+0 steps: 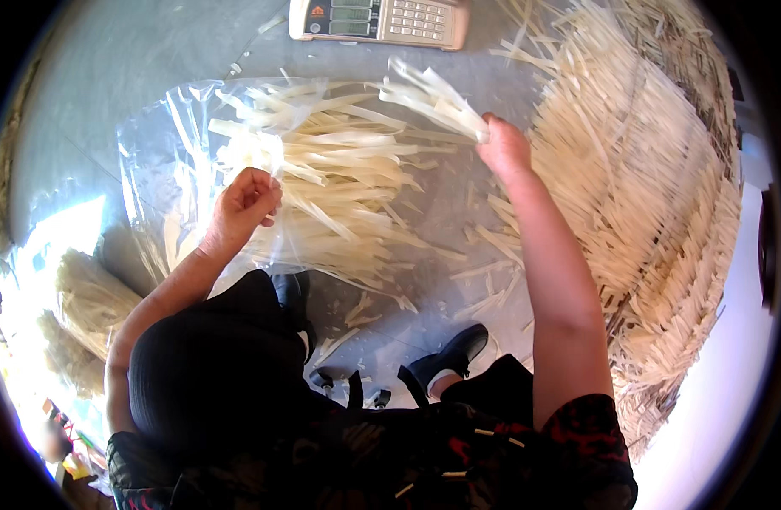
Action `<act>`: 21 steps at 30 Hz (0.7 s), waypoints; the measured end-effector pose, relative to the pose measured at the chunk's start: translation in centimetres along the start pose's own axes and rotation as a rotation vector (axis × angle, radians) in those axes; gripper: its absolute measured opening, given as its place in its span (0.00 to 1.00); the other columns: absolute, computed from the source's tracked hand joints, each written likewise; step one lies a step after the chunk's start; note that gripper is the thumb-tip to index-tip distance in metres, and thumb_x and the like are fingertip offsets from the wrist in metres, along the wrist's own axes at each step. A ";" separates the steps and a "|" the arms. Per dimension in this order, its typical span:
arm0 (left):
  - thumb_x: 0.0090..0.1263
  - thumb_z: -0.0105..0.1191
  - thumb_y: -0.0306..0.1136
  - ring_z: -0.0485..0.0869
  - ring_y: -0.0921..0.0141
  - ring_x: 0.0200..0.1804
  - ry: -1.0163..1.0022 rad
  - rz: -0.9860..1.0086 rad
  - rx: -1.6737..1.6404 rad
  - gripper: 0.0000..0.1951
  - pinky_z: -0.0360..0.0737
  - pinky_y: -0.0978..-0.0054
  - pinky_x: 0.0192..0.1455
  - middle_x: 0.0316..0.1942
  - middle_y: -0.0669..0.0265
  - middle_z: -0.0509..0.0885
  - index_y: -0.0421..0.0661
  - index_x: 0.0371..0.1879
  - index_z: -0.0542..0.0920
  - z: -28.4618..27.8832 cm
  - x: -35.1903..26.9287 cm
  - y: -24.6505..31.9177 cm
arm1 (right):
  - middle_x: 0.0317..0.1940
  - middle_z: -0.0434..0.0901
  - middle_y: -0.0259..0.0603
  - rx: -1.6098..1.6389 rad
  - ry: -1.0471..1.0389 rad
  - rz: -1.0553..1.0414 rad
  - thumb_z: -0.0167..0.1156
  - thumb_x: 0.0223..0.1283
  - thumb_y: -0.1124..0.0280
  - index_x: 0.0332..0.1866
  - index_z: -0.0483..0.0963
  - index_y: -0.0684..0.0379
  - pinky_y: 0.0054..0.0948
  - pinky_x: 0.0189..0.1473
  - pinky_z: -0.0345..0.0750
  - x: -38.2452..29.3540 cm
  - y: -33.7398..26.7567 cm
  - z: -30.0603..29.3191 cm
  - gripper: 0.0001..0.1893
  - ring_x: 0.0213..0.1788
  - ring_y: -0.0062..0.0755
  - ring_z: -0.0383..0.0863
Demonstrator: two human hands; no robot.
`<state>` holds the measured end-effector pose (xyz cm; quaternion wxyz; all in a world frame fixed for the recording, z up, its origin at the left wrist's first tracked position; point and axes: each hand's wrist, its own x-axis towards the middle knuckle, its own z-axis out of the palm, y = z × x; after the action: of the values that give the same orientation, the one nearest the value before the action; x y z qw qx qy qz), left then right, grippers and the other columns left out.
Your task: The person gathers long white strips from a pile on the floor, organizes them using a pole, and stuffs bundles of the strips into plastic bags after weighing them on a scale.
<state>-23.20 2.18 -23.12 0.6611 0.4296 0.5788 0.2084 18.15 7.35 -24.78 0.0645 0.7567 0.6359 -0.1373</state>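
Observation:
My left hand (250,201) pinches the edge of a clear plastic bag (167,134) that lies on the floor. Pale flat dried strips (346,159) fill the bag's mouth and fan out of it to the right. Raised above the floor, to the right of the bag, my right hand (505,145) grips a small bundle of the same strips (432,95), their free ends pointing up and left.
A digital scale (419,22) with a keypad stands at the top. A large heap of pale strips (620,159) rises on the right. Filled clear bags (88,293) lie at the left. Loose strips litter the floor near my shoes (454,354).

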 end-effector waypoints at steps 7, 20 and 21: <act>0.69 0.54 0.30 0.77 0.82 0.34 -0.075 0.018 -0.052 0.05 0.77 0.83 0.34 0.31 0.75 0.77 0.49 0.40 0.74 -0.4 -0.5 1.0 | 0.45 0.76 0.43 -0.168 0.011 0.021 0.62 0.46 0.76 0.46 0.69 0.55 0.39 0.50 0.74 -0.2 0.4 10.1 0.19 0.50 0.43 0.77; 0.69 0.55 0.30 0.76 0.83 0.32 -0.060 0.037 -0.067 0.04 0.75 0.84 0.34 0.29 0.75 0.77 0.48 0.38 0.74 0.2 -0.1 2.1 | 0.38 0.79 0.45 -0.132 0.085 -0.178 0.62 0.47 0.72 0.47 0.67 0.57 0.41 0.49 0.75 0.5 3.2 10.2 0.20 0.45 0.49 0.79; 0.69 0.55 0.30 0.76 0.83 0.32 -0.062 0.028 -0.062 0.04 0.75 0.84 0.33 0.29 0.75 0.77 0.48 0.38 0.74 0.1 -0.3 1.8 | 0.37 0.79 0.45 -0.165 0.118 -0.171 0.65 0.45 0.71 0.48 0.67 0.56 0.43 0.49 0.75 0.1 2.6 10.6 0.22 0.45 0.50 0.79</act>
<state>-22.72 2.92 -21.50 0.6887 0.4233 0.5452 0.2221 19.37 4.13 -35.12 0.0773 0.6985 0.7100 -0.0448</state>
